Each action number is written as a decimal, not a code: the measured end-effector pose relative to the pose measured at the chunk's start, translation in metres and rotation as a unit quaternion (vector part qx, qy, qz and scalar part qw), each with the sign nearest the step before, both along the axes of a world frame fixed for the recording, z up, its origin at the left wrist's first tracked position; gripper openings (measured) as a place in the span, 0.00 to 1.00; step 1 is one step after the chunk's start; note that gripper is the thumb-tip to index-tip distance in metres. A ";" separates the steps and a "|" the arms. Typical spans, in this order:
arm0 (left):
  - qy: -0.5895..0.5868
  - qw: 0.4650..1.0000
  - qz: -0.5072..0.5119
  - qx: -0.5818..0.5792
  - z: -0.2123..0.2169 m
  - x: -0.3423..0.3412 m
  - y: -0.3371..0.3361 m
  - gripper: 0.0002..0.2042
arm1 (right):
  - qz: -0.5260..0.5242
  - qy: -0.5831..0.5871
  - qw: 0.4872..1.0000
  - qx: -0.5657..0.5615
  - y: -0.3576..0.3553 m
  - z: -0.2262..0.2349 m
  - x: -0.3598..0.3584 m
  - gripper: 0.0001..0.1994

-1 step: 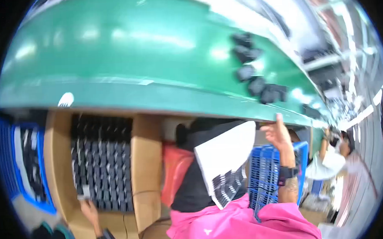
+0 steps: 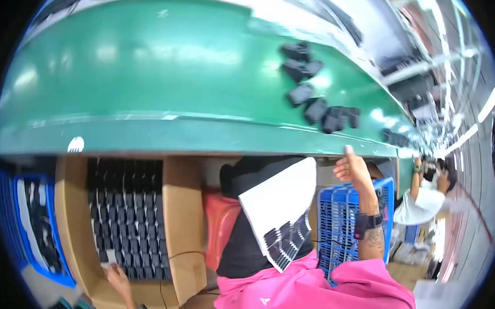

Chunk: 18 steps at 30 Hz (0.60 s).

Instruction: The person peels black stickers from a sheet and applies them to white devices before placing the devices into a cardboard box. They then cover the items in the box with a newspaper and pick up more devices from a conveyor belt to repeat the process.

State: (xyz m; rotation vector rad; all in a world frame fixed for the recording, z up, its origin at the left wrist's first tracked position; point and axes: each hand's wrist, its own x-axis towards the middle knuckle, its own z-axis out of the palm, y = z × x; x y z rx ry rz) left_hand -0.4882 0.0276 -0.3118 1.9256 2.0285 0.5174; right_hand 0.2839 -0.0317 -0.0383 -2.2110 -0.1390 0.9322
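My left hand [image 2: 118, 279] reaches down at the lower left into an open cardboard box [image 2: 184, 222] filled with rows of small black parts [image 2: 127, 213]. Its fingertips touch the nearest row by a small pale piece, and the grip itself is hidden. My right hand [image 2: 354, 170], with a black band on the wrist, is raised with the thumb up and closed over the top rim of a blue plastic crate [image 2: 337, 227], just under the edge of the green conveyor belt [image 2: 146, 76]. A white sheet-like tray [image 2: 279, 199] carrying black parts leans tilted between the box and the crate.
Several black parts [image 2: 316, 106] lie on the belt to the right. A blue bin [image 2: 34, 227] stands at the far left and a red bag [image 2: 220, 221] beside the box. Another person in a white top [image 2: 423, 200] works at the belt on the right.
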 end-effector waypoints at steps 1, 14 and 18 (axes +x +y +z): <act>-0.066 0.988 0.017 -0.137 0.042 0.072 0.028 0.07 | 0.114 -0.211 0.964 -0.114 -0.018 0.014 0.012 0.22; -0.229 0.887 -0.402 -0.007 0.281 0.389 0.031 0.10 | 0.523 -0.549 0.652 0.000 0.174 0.072 -0.002 0.18; -0.207 0.896 -0.371 0.131 0.314 0.436 0.038 0.25 | 0.568 -0.565 0.598 0.018 0.166 0.089 -0.023 0.17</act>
